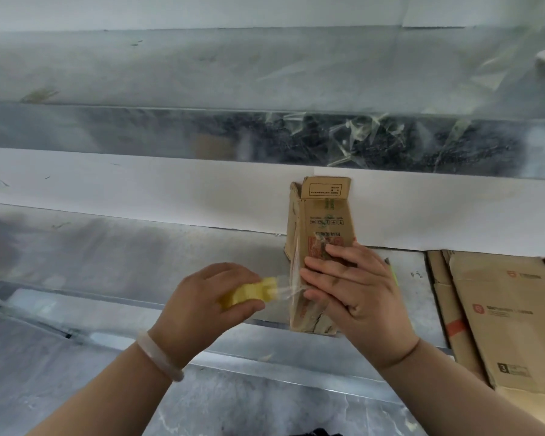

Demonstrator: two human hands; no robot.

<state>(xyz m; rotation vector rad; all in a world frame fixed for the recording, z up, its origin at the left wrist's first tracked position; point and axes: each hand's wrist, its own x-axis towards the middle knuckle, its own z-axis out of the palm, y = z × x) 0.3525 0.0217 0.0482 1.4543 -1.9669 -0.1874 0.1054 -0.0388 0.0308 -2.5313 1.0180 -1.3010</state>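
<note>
- The left hand (208, 297) is gripping a yellow tape dispenser (249, 292), with fingers and thumb curled round it, and is holding it just left of the box.
- A strip of clear tape (288, 289) is running taut from the dispenser to the near left side of the box.
- The right hand (356, 291) is lying spread on top of a small cardboard box (321, 215). Its fingers are fairly straight and pressing down, and the thumb is sitting by the spot where the tape meets the cardboard.
- The box is resting on the metal bench (123, 253), with its near end at the bench's front edge and its far end reaching toward the white ledge (139, 180) behind.
- Judging progress, the taping is looking to be midway. Glossy tape is already showing along the left side and the near end. The strip is not yet cut from the dispenser, and the far flap is standing open, so that end is probably waiting to be closed.
- A pale bracelet (159, 357) is sitting on the left wrist.
- To the right, flattened cartons (501, 316) are lying in a stack on the bench, so more boxes may be waiting to be made up.
- Further back, tape scraps (359, 140) are clinging to the upper metal panel.
</note>
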